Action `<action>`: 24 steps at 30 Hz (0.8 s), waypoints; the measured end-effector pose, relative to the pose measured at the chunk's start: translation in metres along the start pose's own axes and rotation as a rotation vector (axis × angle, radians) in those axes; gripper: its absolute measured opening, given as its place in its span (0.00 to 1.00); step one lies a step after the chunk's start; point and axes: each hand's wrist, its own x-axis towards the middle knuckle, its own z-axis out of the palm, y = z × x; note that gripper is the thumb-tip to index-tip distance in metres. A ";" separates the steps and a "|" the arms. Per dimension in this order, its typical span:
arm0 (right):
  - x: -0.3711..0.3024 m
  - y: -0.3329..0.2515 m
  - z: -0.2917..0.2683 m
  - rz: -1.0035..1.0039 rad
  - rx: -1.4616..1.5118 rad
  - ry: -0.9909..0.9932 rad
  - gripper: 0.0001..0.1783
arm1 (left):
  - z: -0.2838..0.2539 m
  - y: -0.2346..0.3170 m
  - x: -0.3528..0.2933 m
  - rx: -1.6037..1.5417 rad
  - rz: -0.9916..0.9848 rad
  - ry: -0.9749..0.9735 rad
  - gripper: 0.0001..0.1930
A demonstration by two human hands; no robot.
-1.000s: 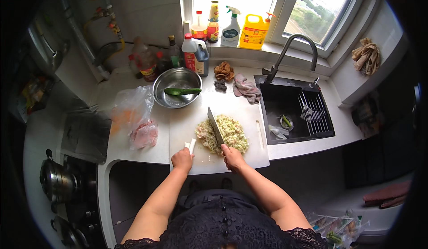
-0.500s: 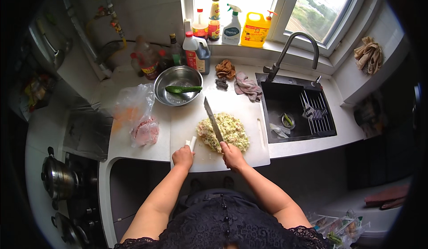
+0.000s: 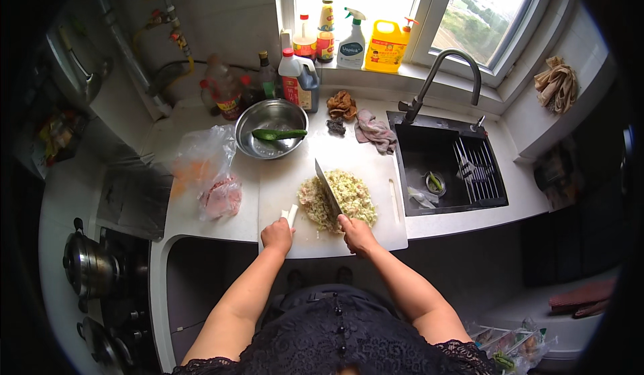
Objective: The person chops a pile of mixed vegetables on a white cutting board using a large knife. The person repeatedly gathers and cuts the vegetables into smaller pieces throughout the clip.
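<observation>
My right hand (image 3: 359, 235) is wrapped round the handle of a kitchen knife (image 3: 327, 188). Its dark blade slants up and left across a heap of finely chopped pale green and white food (image 3: 350, 200). The heap lies spread on a white cutting board (image 3: 308, 244). Left of it, my left hand (image 3: 277, 236) rests closed near the board's front edge. Short white stalk pieces (image 3: 290, 215) stick out just beyond its fingers; whether they are gripped is hidden. Behind the board's left side, a steel bowl (image 3: 247, 145) holds a green cucumber-like vegetable (image 3: 278, 134).
A plastic bag (image 3: 216, 148) and pink meat in plastic (image 3: 221, 198) lie left of the board. The black sink (image 3: 419, 148) is at right, beside a pinkish rag (image 3: 375, 131). Bottles, including a large jug (image 3: 300, 83), stand behind. Pots (image 3: 90, 268) sit at far left.
The knife has shifted slightly right, its blade now lower in the heap and showing more of its face. My left hand has stayed in nearly the same place.
</observation>
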 end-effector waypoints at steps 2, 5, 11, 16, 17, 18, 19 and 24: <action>0.002 0.006 -0.001 -0.112 0.015 0.034 0.24 | -0.001 0.003 -0.001 -0.008 0.005 0.001 0.17; 0.007 0.018 -0.003 -0.183 -0.037 0.076 0.23 | -0.001 0.003 -0.001 -0.011 0.012 0.002 0.16; -0.002 0.005 -0.008 -0.102 -0.047 0.062 0.26 | 0.002 0.001 0.000 -0.006 0.013 0.015 0.16; -0.001 0.015 0.000 -0.121 -0.046 0.049 0.25 | 0.005 0.000 0.001 0.008 0.015 0.016 0.17; 0.002 0.015 0.000 -0.104 -0.055 0.037 0.25 | 0.004 0.001 0.002 0.009 0.018 0.019 0.17; 0.002 0.014 -0.002 -0.040 0.007 0.033 0.25 | 0.002 0.001 0.002 0.010 0.020 0.022 0.17; 0.004 0.017 -0.003 -0.102 -0.034 0.041 0.25 | 0.002 0.002 0.000 0.010 0.024 0.017 0.17; 0.010 0.027 -0.001 -0.141 -0.116 0.029 0.25 | 0.002 0.002 -0.001 0.008 0.014 0.002 0.17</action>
